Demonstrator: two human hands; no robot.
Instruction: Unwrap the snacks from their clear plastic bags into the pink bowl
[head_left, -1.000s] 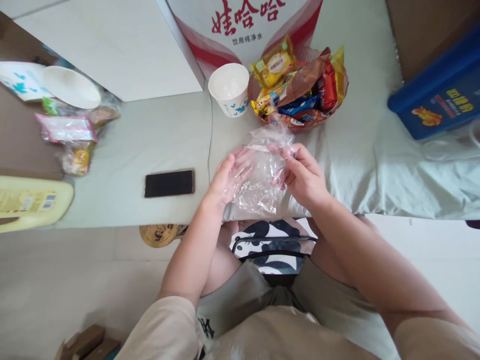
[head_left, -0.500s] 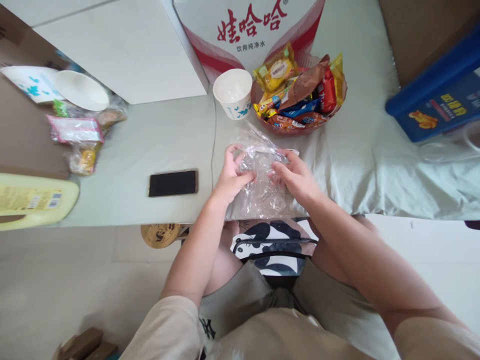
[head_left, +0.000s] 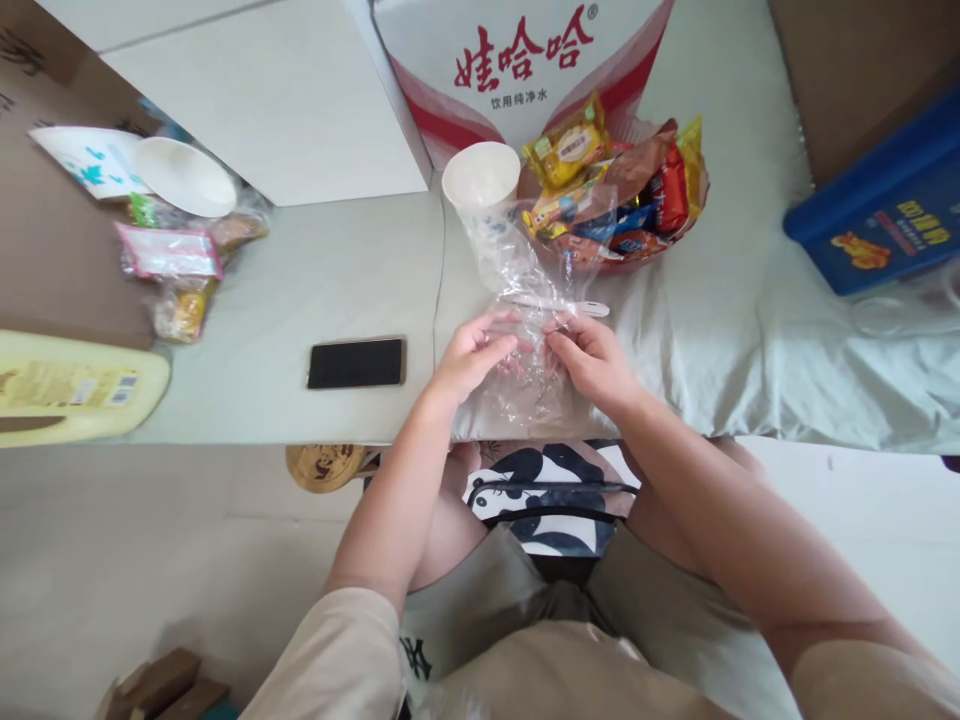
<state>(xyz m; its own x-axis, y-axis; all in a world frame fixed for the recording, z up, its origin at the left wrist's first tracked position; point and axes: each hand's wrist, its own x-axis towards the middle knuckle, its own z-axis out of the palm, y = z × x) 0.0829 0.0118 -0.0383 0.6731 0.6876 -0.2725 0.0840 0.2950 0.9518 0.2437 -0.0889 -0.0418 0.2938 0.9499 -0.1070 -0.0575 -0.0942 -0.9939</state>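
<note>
A crumpled clear plastic bag (head_left: pixel 529 395) lies at the table's front edge, its upper part raised in front of the cup and the snack basket. My left hand (head_left: pixel 476 355) grips its left side between thumb and fingers. On its right side, my right hand (head_left: pixel 589 355) pinches the film. Behind the fingers a slim white object (head_left: pixel 592 309) lies on the cloth; its kind cannot be made out. The white paper cup (head_left: pixel 481 175) with a blue pattern stands beyond the bag, partly seen through the film.
A basket of wrapped snacks (head_left: pixel 630 215) stands by a white and red carton (head_left: pixel 517 70). A phone (head_left: pixel 356 363) lies left of my hands. More packets (head_left: pixel 172 255) and a yellow jug (head_left: pixel 82 385) are at far left, a blue box (head_left: pixel 885 200) at right.
The bag's upper part has been lifted and spread away from me, now overlapping the cup and basket. My hands have come slightly lower and remain on the film. The view has shifted a little.
</note>
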